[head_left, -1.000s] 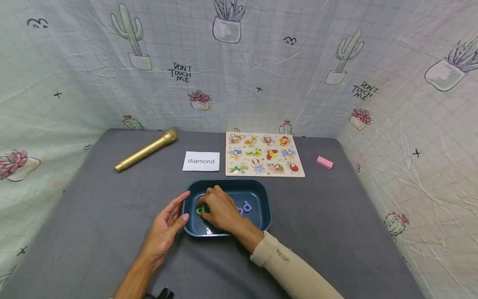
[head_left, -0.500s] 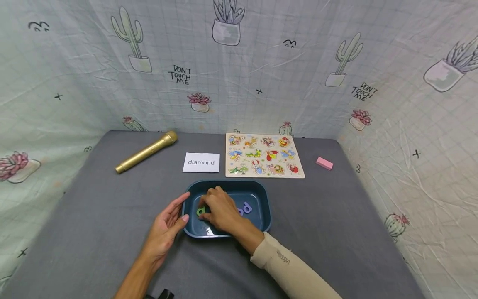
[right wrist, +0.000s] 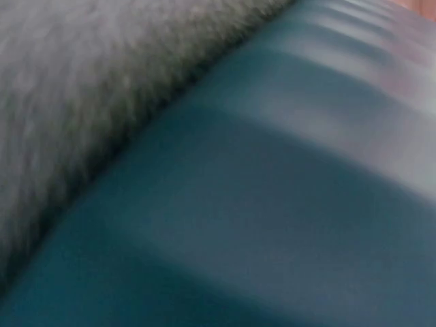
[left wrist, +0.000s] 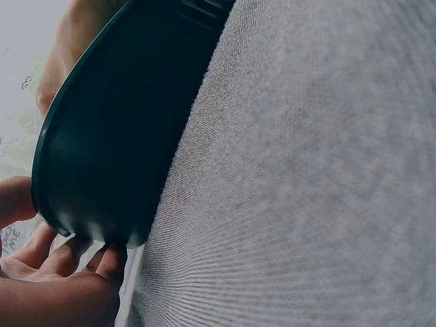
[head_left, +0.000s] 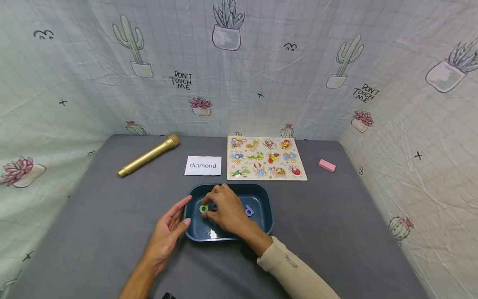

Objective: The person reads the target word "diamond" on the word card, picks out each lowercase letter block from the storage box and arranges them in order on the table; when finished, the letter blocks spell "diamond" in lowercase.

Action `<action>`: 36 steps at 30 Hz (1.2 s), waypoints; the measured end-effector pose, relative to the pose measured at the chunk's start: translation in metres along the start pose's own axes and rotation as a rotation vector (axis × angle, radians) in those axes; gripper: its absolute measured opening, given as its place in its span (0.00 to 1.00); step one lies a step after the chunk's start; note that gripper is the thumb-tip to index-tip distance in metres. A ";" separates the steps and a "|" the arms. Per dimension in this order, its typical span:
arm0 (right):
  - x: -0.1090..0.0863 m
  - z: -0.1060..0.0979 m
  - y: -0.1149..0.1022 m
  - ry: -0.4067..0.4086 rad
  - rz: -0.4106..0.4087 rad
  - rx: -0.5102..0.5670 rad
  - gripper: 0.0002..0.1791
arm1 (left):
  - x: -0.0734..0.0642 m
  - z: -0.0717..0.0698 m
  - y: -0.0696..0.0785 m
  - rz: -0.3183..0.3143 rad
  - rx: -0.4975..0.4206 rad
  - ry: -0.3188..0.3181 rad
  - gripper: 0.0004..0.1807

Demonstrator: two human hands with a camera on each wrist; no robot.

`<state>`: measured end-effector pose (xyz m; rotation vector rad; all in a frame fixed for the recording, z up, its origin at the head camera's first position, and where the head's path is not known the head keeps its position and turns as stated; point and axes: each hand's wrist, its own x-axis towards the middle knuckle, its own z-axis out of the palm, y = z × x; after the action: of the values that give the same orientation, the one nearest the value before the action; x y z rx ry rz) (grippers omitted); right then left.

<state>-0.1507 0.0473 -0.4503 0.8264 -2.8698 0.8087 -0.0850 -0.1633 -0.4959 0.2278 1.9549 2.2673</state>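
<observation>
A dark blue tray (head_left: 231, 238) sits on the grey cloth. My left hand (head_left: 167, 234) spans its left end, thumb and index fingertips at the rim. In the left wrist view its fingers (left wrist: 71, 255) touch the tray's outer wall. Inside the tray, my right hand (head_left: 228, 209) bends over a small green letter (head_left: 203, 208), thumb and index fingertips at opposite edges of it. A dark purple piece (head_left: 214, 207) shows just behind the green letter, partly covered by the fingers. To the right of that hand lies a purple letter (head_left: 249, 211). The right wrist view shows blurred tray wall (right wrist: 225, 204).
Behind the tray lie a white card (head_left: 203, 166) reading "diamond" and a wooden insect puzzle board (head_left: 267, 158). A gold microphone (head_left: 149, 155) is at the back left, a pink eraser-like block (head_left: 326, 165) at the right. Patterned fabric (head_left: 239, 74) surrounds the table.
My right hand has shifted slightly right, and the green letter has moved a little toward the tray's far side with it. The second purple letter is now hidden. My left hand stays at the tray's end.
</observation>
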 end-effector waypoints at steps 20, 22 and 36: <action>-0.034 -0.052 0.016 0.125 0.069 0.055 0.16 | 0.000 0.002 0.000 -0.006 0.027 0.029 0.33; -0.037 -0.055 0.019 0.140 0.078 0.068 0.16 | 0.000 0.003 0.000 -0.005 0.027 0.035 0.33; -0.051 -0.076 0.056 0.234 0.158 0.081 0.16 | 0.000 0.003 0.002 -0.021 0.025 0.037 0.33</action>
<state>-0.1424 0.1499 -0.4207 0.4776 -2.7342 0.9715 -0.0844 -0.1609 -0.4937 0.1685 1.9951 2.2517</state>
